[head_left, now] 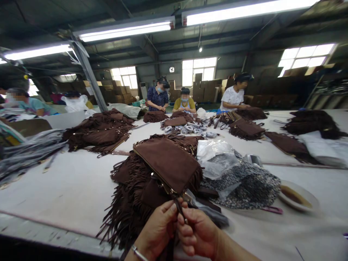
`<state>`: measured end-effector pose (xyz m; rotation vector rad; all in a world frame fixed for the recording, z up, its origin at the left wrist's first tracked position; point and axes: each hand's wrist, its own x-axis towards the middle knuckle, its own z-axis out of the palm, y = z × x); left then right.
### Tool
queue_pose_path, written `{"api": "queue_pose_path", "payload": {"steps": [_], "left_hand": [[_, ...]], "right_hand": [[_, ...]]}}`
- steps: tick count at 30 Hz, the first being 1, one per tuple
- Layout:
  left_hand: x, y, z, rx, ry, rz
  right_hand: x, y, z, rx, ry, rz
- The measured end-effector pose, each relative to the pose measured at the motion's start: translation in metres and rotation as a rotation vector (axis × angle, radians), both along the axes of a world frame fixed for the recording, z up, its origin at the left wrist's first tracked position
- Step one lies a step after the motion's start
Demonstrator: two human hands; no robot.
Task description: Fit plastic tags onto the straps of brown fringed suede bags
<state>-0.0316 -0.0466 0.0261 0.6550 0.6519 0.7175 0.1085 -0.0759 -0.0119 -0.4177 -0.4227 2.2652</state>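
Observation:
A brown fringed bag (171, 161) lies on top of a pile of similar bags near the table's front edge, its zipper edge facing me. From its near corner a thin brown strap (178, 207) comes down between my hands. My left hand (160, 224), with a metal bangle at the wrist, pinches the strap from the left. On the right, my right hand (199, 230) holds the same strap, its fingers curled and close to my left hand. A small metal piece shows on the strap between the fingertips.
Right of the pile lie clear plastic (216, 157), a black-and-white knitted cloth (244, 185) and a shallow dish (299, 197). Another bag heap (100, 130) and grey straps (32, 152) lie left. Several people work across the white table (67, 188).

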Motion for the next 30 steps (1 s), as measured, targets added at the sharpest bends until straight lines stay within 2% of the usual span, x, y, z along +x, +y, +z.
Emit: {"api": "queue_pose_path", "payload": {"steps": [3, 5, 8, 10, 13, 15, 17, 21, 23, 25, 27, 30], "left_hand": [[0.002, 0.000, -0.004, -0.028, -0.070, 0.060], [0.002, 0.000, -0.009, -0.030, -0.091, 0.076], [0.003, 0.000, -0.014, -0.024, -0.090, 0.053], [0.004, -0.001, -0.014, -0.023, -0.073, 0.092], [0.006, -0.003, -0.011, -0.030, -0.017, 0.218], [0.008, -0.004, -0.010, -0.015, 0.010, 0.250], [0.008, -0.004, -0.011, 0.020, -0.003, 0.199], [0.005, -0.004, -0.014, 0.028, -0.047, 0.057], [0.004, -0.004, -0.015, -0.005, -0.034, 0.048], [0.003, -0.004, -0.015, -0.015, -0.023, 0.065], [0.004, -0.004, -0.013, 0.001, -0.018, 0.080], [0.008, -0.006, -0.011, 0.044, 0.029, 0.158]], "right_hand": [[-0.002, -0.003, -0.005, 0.012, -0.020, 0.008], [-0.003, -0.006, -0.003, 0.042, -0.112, -0.045], [-0.001, -0.011, 0.008, 0.100, -0.307, -0.203], [0.002, -0.012, 0.019, 0.120, -0.432, -0.285], [0.008, -0.011, 0.032, 0.173, -0.652, -0.328], [0.010, -0.009, 0.037, 0.222, -0.758, -0.332], [0.009, -0.009, 0.036, 0.214, -0.710, -0.318], [0.004, -0.013, 0.026, 0.012, -0.323, -0.234], [0.000, -0.015, 0.019, -0.080, -0.203, -0.186], [-0.004, -0.016, 0.014, -0.104, -0.185, -0.156], [-0.005, -0.015, 0.013, -0.032, -0.292, -0.184], [-0.003, -0.015, 0.017, 0.261, -0.716, -0.300]]}}
